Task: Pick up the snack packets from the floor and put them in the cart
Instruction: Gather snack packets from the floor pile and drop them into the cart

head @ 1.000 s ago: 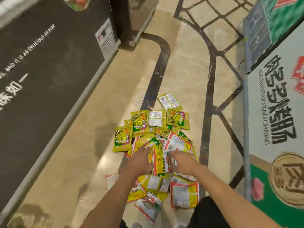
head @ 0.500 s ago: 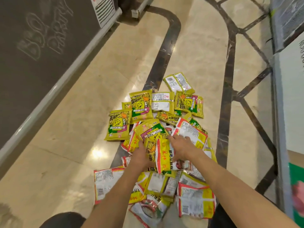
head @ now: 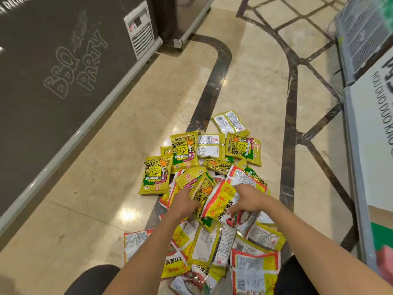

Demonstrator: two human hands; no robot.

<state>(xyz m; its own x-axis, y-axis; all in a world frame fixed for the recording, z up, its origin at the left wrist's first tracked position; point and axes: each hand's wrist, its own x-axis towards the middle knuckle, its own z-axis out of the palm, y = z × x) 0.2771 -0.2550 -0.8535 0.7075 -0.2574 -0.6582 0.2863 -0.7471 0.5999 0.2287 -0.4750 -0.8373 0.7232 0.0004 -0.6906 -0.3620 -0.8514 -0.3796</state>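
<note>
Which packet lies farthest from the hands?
The yellow-green packet at the far end, white back label facing up, lying alone beyond all the others.

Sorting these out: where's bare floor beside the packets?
Bare floor: left of the packets up to the chalkboard cabinet, and beyond the farthest packet. Narrower strip right, before the white display. Crowded mid-pile, where left hand and right hand grip.

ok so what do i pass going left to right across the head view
black BBQ PARTY cabinet → yellow packet at the pile's left edge → left hand → right hand → white display case
</note>
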